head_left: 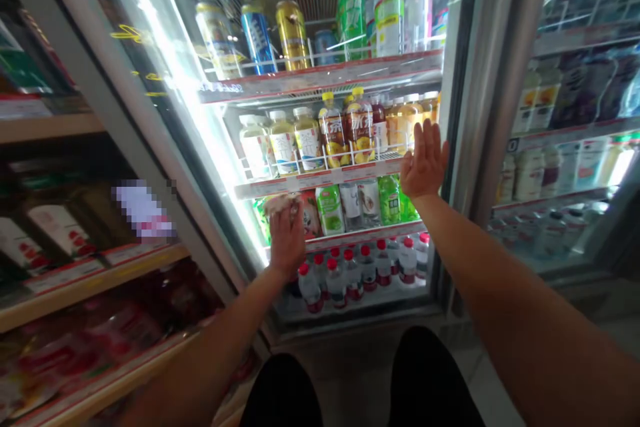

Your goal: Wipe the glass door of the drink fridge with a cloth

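Observation:
My left hand (289, 237) is raised in front of the lower drink shelf of a lit display fridge, with a pale, crumpled cloth (281, 203) under its fingertips. Part of the cloth is hidden by the fingers. Higher and to the right, my right hand (425, 163) is flat with its fingers extended, near the fridge's right frame and in front of the amber drink bottles (400, 121); nothing is in it. It looks laid against the glass door, though contact is hard to make out. Behind my left hand stand a green-labelled drink (330, 209) and other drinks.
Cans (292, 35) and tall bottles line the upper shelf (320, 77). Red-capped water bottles (353, 275) fill the bottom. A metal door frame (493, 113) and another fridge lie to the right; a wooden shelf (95, 280) with bottles is at left. My knees (283, 390) are below.

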Demonstrator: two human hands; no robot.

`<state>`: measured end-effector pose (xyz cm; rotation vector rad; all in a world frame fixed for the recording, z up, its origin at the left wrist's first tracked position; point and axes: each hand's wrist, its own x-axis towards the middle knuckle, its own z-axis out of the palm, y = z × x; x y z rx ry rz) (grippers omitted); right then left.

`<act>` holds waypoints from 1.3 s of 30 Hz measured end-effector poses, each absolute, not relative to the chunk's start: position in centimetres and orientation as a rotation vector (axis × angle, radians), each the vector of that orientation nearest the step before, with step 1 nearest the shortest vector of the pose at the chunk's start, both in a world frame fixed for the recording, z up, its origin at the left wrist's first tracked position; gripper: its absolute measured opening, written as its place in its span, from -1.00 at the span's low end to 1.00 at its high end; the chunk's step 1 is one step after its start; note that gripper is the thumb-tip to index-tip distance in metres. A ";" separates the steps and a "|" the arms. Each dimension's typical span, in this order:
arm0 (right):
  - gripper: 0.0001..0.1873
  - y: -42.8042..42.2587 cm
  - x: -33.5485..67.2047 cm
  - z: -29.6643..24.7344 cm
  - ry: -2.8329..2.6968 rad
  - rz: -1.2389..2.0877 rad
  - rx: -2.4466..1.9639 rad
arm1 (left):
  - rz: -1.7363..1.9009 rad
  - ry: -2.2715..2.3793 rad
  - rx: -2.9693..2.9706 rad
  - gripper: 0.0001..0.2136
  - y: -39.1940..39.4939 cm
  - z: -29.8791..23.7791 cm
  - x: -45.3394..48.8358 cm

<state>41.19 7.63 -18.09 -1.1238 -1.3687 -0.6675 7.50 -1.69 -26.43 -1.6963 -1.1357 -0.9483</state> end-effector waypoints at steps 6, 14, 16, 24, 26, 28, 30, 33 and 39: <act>-0.31 7.6 41.2 -18.0 -1.372 -0.662 -1.131 | -0.961 -1.201 -1.702 -0.41 -1.2 -26.7 9.3; -0.32 7.7 41.2 -18.0 -1.371 -0.663 -1.128 | -0.867 -1.169 -1.772 -0.46 -0.1 -26.2 12.5; -0.32 7.6 41.2 -18.0 -1.368 -0.658 -1.138 | -0.879 -1.151 -1.759 -0.47 0.3 -25.8 13.6; -0.32 7.4 41.0 -17.8 -1.363 -0.666 -1.166 | -0.698 -0.902 -2.009 -0.45 0.8 -25.9 17.4; -0.33 7.5 41.1 -17.8 -1.361 -0.673 -1.159 | -0.694 -0.855 -2.020 -0.45 1.2 -25.1 18.6; -0.33 7.6 41.1 -17.8 -1.358 -0.673 -1.151 | -0.733 -0.818 -1.997 -0.47 1.8 -24.0 20.0; -0.34 7.7 41.1 -17.8 -1.352 -0.664 -1.149 | -0.777 -0.800 -1.972 -0.49 2.3 -23.3 21.3; -0.33 7.8 41.1 -17.8 -1.354 -0.663 -1.142 | -0.793 -0.752 -1.984 -0.51 2.6 -23.4 22.5; -0.34 7.9 41.2 -17.8 -1.363 -0.633 -1.133 | -0.702 -0.721 -2.049 -0.53 3.2 -23.1 23.9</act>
